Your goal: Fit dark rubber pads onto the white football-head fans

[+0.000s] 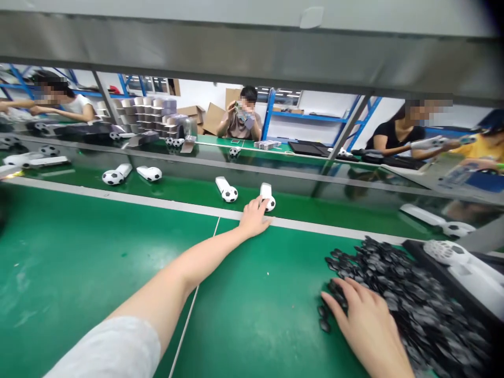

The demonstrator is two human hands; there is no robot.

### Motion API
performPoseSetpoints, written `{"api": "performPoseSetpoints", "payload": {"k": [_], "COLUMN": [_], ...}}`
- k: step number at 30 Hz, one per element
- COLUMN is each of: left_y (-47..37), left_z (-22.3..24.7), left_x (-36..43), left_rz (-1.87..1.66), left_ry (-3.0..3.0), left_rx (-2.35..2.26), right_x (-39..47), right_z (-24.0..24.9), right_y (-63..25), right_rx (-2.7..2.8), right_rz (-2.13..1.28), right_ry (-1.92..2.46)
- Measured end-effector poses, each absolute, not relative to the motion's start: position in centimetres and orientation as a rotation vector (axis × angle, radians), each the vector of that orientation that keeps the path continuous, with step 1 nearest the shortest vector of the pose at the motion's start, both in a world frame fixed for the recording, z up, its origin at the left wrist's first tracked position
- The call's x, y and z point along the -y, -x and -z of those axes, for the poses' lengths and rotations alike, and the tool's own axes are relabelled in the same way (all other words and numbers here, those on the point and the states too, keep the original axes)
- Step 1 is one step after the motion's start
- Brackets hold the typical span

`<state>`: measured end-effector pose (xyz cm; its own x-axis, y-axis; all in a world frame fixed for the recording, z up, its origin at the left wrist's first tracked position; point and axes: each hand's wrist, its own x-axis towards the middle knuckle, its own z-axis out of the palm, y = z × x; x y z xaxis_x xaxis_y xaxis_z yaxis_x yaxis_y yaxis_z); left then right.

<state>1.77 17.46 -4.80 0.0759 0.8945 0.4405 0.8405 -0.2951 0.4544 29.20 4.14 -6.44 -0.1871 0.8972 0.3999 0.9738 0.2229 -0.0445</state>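
Note:
My left hand (254, 219) reaches forward over the grey strip to a white handled device with a soccer-ball head (266, 193). Its fingertips are at the ball end; the thumb is stretched apart, not wrapped around it. My right hand (364, 315) is at the near left side of a heap of small black oval pieces (417, 294). Thumb and fingers are spread there, with a few pieces between them; none is plainly gripped. Close to the thumb lie a few loose black pieces (323, 320).
More soccer-ball devices (227, 190) lie along the green belt (189, 191) behind the grey edge strip (157, 203). A larger white device (468, 268) rests in a dark holder at right. A metal shelf (236, 47) hangs overhead. Several people work beyond, near stacked boxes (149, 115).

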Motion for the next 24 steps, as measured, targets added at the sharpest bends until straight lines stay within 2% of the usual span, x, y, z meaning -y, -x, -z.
{"api": "performPoseSetpoints", "payload": {"k": [7, 11, 20, 24], "left_y": [0.0, 4.3, 20.4, 23.6], "left_z": [5.1, 4.2, -1.8, -4.7], "left_x": [-15.0, -14.5, -15.4, -14.3], "left_rz": [-0.922, -0.844, -0.581, -0.43], "left_ry": [-2.325, -2.362, -2.012, -1.937], "left_rx": [-1.928, -2.026, -2.62, -2.628], "right_x": [-3.6, -3.5, -4.1, -3.9], "right_z": [6.1, 6.0, 6.7, 6.0], "right_y": [-28.7, -28.5, -28.9, -28.1], "right_rx": [2.236, 2.181, 2.109, 2.072], "right_rz": [0.074, -0.003, -0.077, -0.118], "right_ry": [1.712, 1.721, 1.627, 1.574]}}
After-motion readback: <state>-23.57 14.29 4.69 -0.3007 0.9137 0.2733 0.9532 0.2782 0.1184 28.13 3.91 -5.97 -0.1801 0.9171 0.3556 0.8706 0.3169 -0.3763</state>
